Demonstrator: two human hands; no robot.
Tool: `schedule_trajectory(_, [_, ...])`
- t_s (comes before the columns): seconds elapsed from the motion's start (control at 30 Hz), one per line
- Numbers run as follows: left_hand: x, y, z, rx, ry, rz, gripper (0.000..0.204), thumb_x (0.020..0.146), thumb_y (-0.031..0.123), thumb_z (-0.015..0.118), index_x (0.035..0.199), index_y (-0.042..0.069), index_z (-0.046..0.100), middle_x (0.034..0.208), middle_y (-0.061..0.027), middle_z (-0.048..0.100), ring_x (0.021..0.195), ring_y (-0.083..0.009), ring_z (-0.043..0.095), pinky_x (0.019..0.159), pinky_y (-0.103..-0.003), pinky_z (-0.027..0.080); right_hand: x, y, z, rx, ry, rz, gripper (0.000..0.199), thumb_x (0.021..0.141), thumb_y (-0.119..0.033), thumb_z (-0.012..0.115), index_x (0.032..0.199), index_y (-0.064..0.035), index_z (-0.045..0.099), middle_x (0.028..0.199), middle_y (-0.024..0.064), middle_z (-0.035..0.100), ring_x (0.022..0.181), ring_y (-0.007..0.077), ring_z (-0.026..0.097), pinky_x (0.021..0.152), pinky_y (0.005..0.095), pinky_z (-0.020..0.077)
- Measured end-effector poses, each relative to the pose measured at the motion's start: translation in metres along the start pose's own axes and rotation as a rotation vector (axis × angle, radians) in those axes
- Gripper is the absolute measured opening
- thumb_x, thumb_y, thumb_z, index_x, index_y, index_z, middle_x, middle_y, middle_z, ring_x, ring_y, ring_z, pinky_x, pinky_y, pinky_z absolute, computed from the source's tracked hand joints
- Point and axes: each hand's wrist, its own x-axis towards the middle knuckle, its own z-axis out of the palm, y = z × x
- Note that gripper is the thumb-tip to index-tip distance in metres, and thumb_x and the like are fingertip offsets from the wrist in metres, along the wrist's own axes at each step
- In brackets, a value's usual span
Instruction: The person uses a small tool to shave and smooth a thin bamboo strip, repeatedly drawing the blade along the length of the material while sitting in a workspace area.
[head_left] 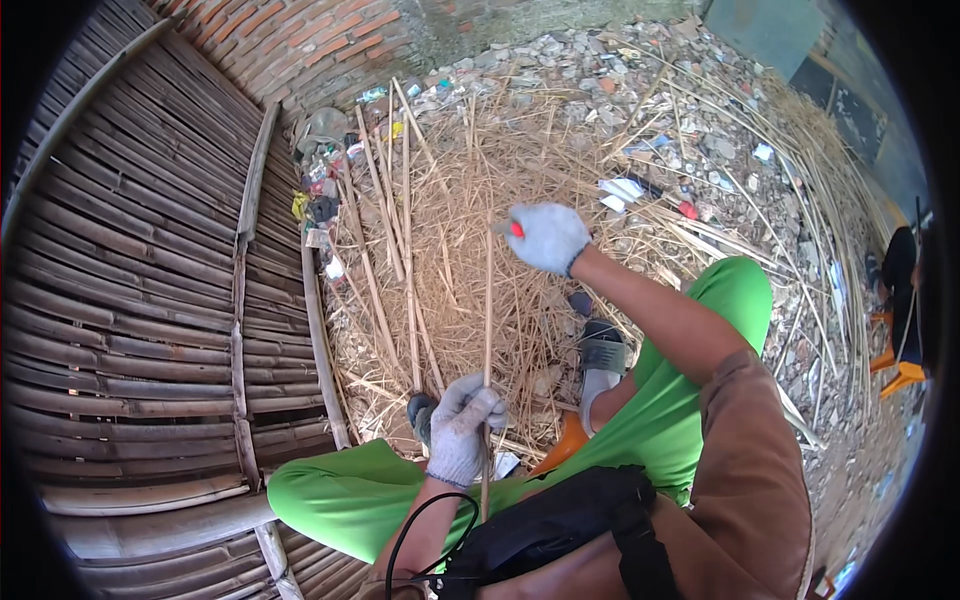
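A long, thin bamboo strip (489, 310) stands out away from me, nearly straight up the middle of the view. My left hand (463, 425), in a whitish work glove, is closed round its lower part, near my lap. My right hand (548, 238), gloved too, is closed on a small red-handled knife (517, 230). Its short blade meets the strip near the far end; most of the handle is hidden in my fist.
Bamboo shavings (530, 170) cover the ground before me. Several bamboo strips (408, 250) lie left of the held one. A slatted bamboo panel (150, 300) fills the left side. A brick wall (300, 40) stands behind, with rubble and litter at its foot. Orange plastic (563, 440) shows beneath me.
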Motion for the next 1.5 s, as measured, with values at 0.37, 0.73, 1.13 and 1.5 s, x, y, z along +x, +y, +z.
schedule_trajectory(0.37, [-0.003, -0.002, -0.003, -0.009, 0.027, 0.067, 0.029, 0.102, -0.001, 0.071, 0.129, -0.004, 0.063, 0.099, -0.0111, 0.065, 0.082, -0.0193, 0.062, 0.071, -0.031, 0.051, -0.042, -0.039, 0.031, -0.105, -0.167, -0.311, 0.045, 0.105, -0.049, 0.056, 0.096, -0.0082, 0.071, 0.085, 0.0178, 0.077, 0.081, 0.0386, 0.078, 0.073, 0.0543, 0.0630])
schedule_trajectory(0.73, [-0.010, -0.002, 0.011, -0.004, -0.045, 0.031, 0.035, 0.101, 0.003, 0.073, 0.133, -0.006, 0.063, 0.105, -0.0131, 0.068, 0.080, -0.0167, 0.063, 0.067, -0.029, 0.050, 0.040, 0.036, 0.008, 0.083, 0.053, 0.070, 0.045, 0.100, -0.047, 0.060, 0.101, -0.0039, 0.075, 0.096, 0.0211, 0.079, 0.091, 0.0409, 0.077, 0.083, 0.0536, 0.0617])
schedule_trajectory(1.13, [-0.010, 0.017, 0.016, 0.405, -0.126, 0.004, 0.034, 0.113, 0.022, 0.060, 0.136, -0.003, 0.061, 0.096, -0.0062, 0.068, 0.073, -0.0112, 0.063, 0.066, -0.026, 0.055, 0.005, -0.007, -0.018, 1.082, -0.143, 0.201, 0.043, 0.105, -0.045, 0.071, 0.104, -0.0020, 0.070, 0.077, 0.0014, 0.063, 0.052, 0.0077, 0.049, 0.045, 0.0257, 0.0432])
schedule_trajectory(1.5, [-0.085, -0.005, -0.007, 0.703, -0.110, -0.108, 0.041, 0.114, 0.029, 0.061, 0.142, -0.001, 0.062, 0.087, -0.0006, 0.064, 0.069, -0.0090, 0.060, 0.060, -0.026, 0.050, 0.047, 0.110, -0.070, 1.159, 0.435, 0.291, 0.046, 0.103, -0.050, 0.067, 0.093, -0.0056, 0.076, 0.075, 0.0014, 0.068, 0.057, 0.0111, 0.060, 0.053, 0.0303, 0.0497])
